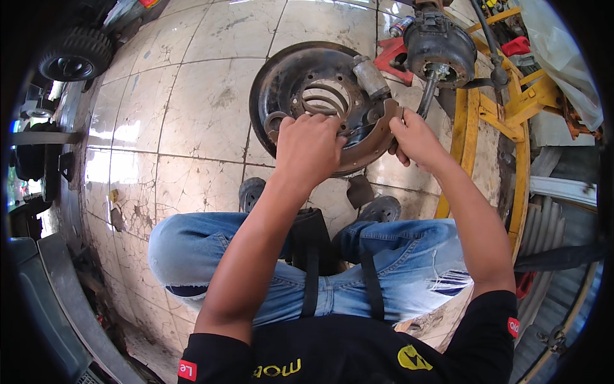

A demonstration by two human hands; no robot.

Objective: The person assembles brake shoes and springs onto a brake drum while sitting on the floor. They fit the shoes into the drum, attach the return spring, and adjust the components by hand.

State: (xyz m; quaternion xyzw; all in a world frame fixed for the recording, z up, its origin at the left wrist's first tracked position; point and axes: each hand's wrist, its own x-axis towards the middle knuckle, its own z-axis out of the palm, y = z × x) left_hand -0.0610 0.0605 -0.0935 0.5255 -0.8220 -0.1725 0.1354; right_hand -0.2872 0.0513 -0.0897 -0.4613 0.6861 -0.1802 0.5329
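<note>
A black round brake backing plate (262, 89) lies on the tiles in front of me, with a cylindrical grey metal part (371, 77) on its upper right. Along its near right side runs a curved, rusty brake shoe (381, 136). My right hand (419, 137) grips the shoe's right end, thumb on top and fingers underneath. My left hand (310, 147) is closed above the plate's near edge, its fingertips mostly hidden. A thin metal piece shows beside it, too small to name. Left of that hand sits a rusty ring-shaped end (275, 121).
Right of the plate stands a dark drum-like hub (441, 51) with a shaft, beside a red stand (393, 61) and a yellow metal frame (467, 141). A dark flat scrap (360, 192) lies by my right shoe. At far left is a tyre (75, 54).
</note>
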